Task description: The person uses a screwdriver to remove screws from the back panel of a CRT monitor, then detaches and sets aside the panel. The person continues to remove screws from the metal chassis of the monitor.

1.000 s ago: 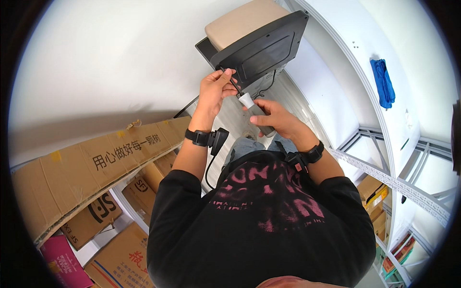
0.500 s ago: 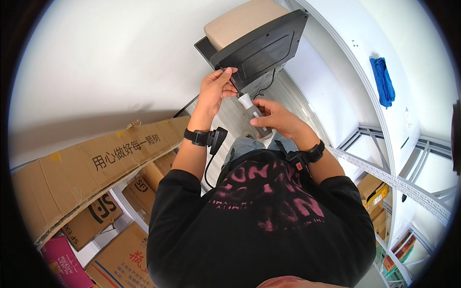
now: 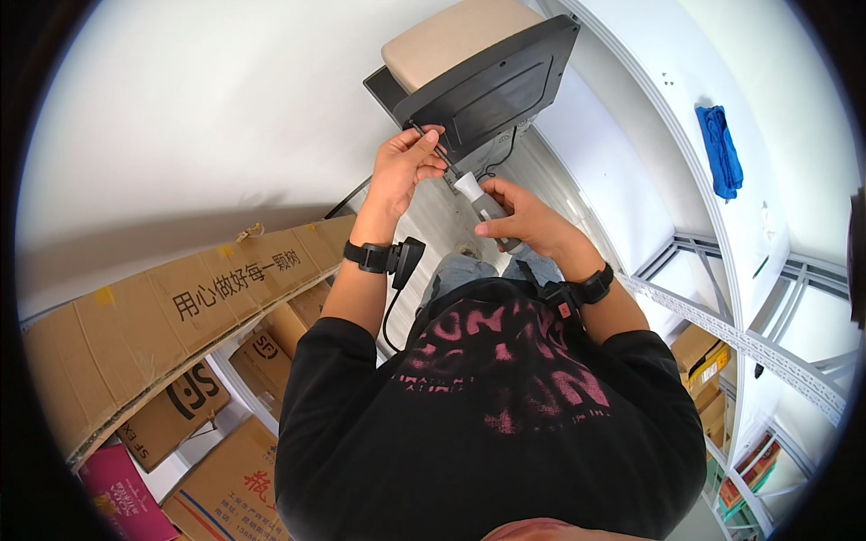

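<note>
My right hand (image 3: 523, 216) is wrapped around the grey and white handle of a cordless screwdriver (image 3: 488, 207), which is tilted up and to the left. Its long dark shaft runs toward the lower left corner of a black panel (image 3: 505, 90). Up by that corner, my left hand (image 3: 410, 162) closes its thumb and forefinger around the shaft near the tip, with the other fingers curled. The tip meets the panel's corner, though my fingers partly hide it. A beige padded block (image 3: 456, 41) sits behind the panel.
A long cardboard box (image 3: 135, 325) lies along the left, above shelves with more cartons (image 3: 221, 482) and a pink box (image 3: 122, 496). White metal shelving (image 3: 695, 316) stands on the right. A blue cloth (image 3: 719, 151) hangs there. A black cable (image 3: 510, 149) trails below the panel.
My right hand and the screwdriver handle have shifted slightly right, and more of the shaft shows. My left hand stays almost in place by the panel's corner.
</note>
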### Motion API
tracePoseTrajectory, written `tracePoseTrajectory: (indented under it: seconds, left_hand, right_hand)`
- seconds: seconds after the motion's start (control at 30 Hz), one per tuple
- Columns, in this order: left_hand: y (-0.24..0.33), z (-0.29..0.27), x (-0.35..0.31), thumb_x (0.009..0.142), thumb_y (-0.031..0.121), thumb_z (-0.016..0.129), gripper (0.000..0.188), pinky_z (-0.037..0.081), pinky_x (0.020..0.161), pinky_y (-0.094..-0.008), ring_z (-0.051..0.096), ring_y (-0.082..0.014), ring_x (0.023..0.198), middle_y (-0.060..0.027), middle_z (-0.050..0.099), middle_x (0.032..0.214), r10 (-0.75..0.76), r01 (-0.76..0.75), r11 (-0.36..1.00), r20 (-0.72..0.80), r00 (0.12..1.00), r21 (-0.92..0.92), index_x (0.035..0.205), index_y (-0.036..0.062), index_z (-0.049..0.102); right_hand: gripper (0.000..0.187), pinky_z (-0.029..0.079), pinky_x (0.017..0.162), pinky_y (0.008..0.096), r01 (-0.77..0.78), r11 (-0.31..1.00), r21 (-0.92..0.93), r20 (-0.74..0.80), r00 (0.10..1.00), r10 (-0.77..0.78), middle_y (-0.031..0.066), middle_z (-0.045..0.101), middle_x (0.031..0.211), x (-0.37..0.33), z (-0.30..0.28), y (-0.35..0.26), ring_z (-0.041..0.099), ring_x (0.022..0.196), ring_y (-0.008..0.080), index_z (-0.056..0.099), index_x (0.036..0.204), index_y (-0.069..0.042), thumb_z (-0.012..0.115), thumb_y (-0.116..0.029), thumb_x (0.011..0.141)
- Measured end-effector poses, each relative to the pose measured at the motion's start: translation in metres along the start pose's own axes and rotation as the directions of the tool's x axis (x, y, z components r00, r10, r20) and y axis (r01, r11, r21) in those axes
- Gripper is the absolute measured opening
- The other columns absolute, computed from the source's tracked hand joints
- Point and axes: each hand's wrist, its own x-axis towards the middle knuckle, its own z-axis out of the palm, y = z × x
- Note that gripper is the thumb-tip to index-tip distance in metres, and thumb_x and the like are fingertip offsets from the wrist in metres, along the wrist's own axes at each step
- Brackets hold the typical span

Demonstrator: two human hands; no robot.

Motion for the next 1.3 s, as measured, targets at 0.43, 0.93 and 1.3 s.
tracePoseTrajectory:
  seconds: [0.43,0.93,1.3]
  left_hand:
    - [-0.003,-0.001,0.000,0.091,0.019,0.061,0.025,0.053,0.056,-0.0201,0.061,-0.0087,0.061,-0.0072,0.064,0.080,0.029,-0.029,1.000,-0.036,0.999,-0.008,0.102,-0.0034,0.060]
    - [-0.005,-0.002,-0.002,0.088,0.017,0.064,0.021,0.054,0.055,-0.0231,0.062,-0.0111,0.060,-0.0053,0.063,0.076,0.022,-0.024,0.998,-0.026,0.999,-0.058,0.099,-0.0007,0.062]
    - [-0.009,-0.006,-0.007,0.099,0.024,0.044,0.034,0.056,0.063,-0.0279,0.066,-0.0174,0.069,-0.0128,0.065,0.085,0.071,-0.054,0.992,0.141,0.988,-0.116,0.116,-0.0041,0.051]
  right_hand:
    - [0.042,0.054,0.072,0.0348,-0.027,0.933,0.360,0.101,0.995,-0.010,0.0146,0.058,0.107,0.001,-0.007,0.005,0.060,0.090,0.0224,0.042,0.123,-0.002,0.055,-0.006,0.083]
    - [0.050,0.057,0.074,0.0331,0.085,0.977,0.196,0.067,0.993,-0.100,0.0094,0.049,0.110,0.002,-0.001,0.013,0.054,0.098,0.0163,0.041,0.120,-0.003,0.066,0.002,0.078]
    - [0.049,0.056,0.071,0.0319,0.069,0.981,0.180,0.038,0.996,-0.077,0.0090,0.050,0.110,-0.011,-0.011,0.021,0.055,0.094,0.0162,0.043,0.119,-0.003,0.065,0.004,0.076]
